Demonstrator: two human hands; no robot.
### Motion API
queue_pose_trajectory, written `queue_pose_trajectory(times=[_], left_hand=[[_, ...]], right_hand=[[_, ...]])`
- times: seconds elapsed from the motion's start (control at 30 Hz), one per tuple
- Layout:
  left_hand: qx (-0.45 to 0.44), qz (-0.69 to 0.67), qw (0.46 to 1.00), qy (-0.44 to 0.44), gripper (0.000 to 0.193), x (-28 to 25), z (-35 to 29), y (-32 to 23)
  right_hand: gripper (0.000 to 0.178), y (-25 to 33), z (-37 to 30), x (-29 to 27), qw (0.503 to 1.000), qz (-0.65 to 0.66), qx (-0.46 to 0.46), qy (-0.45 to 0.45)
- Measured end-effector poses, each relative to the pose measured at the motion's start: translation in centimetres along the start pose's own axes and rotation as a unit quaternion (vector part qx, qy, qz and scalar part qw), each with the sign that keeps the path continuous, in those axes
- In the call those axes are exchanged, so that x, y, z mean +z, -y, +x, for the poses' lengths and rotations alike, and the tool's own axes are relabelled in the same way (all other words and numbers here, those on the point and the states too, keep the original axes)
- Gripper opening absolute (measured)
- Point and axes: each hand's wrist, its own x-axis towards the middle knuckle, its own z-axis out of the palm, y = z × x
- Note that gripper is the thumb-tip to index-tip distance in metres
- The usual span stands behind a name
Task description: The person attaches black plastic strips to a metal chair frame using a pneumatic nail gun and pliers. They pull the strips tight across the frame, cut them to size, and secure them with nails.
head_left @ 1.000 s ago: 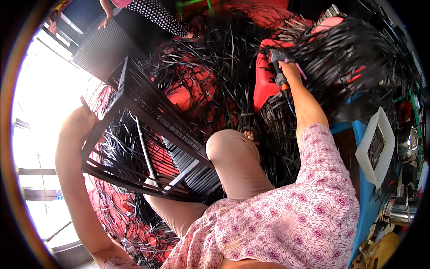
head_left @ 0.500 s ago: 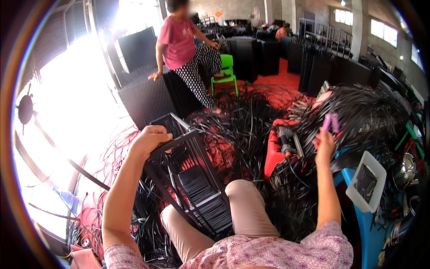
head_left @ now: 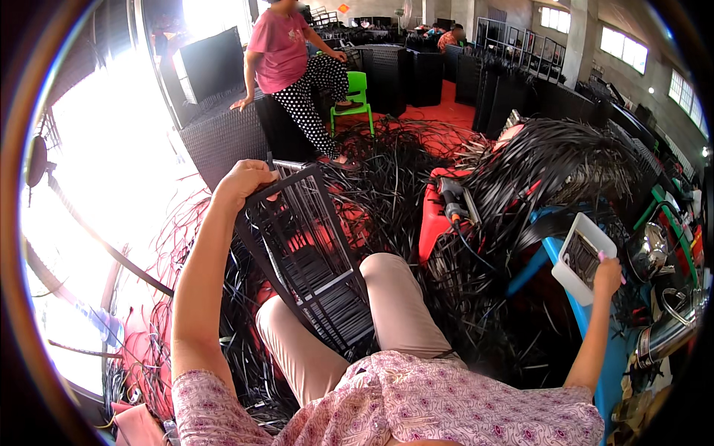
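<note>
A black metal frame point(head_left: 331, 201) with woven black strips in its lower part leans between my knees. My left hand point(head_left: 244, 182) is closed over its upper left corner. Far to the right, my right hand point(head_left: 608, 275) is at the near right rim of a white plastic bin point(head_left: 567, 276). Small bits of a pink tool point(head_left: 623, 279) show beside its fingers, which are closed around it; most of the tool is hidden. Thin dark pieces point(head_left: 579, 251) lie inside the bin, which rests on a blue stool point(head_left: 552, 249).
Loose black strips point(head_left: 394, 171) cover much of the red floor. A corded power tool point(head_left: 452, 199) lies on a red stool point(head_left: 429, 227). Metal pots point(head_left: 648, 253) stand at the right. Ahead, a person point(head_left: 279, 52) stands by black woven panels point(head_left: 223, 145) and a green chair point(head_left: 355, 97).
My right hand has moved right and down with the pink tool, from the air beside the strip pile to the white bin. My left hand still grips the frame. The view has shifted right.
</note>
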Motion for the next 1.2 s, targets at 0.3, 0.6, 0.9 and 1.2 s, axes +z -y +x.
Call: queue_pose_trajectory(times=[0.3,0.6,0.9,1.2], left_hand=[[0.042,0.105,0.994,0.0,0.024,0.5,2.1,0.6],[0.054,0.353,0.934,-0.013,0.026,0.3,2.7,0.4],[-0.05,0.088,0.994,-0.041,0.014,1.9,1.1,-0.4],[-0.047,0.051,0.998,0.0,0.017,1.2,0.7,-0.7]], right_hand=[[0.047,25.7,-7.0,-5.4,0.926,0.27,-0.265,-0.013],[0.049,47.2,-10.3,18.6,0.884,0.225,-0.305,0.274],[0.043,52.8,-12.8,25.0,0.893,0.043,-0.277,0.353],[0.043,50.8,-12.4,27.6,0.876,0.205,-0.179,0.399]])
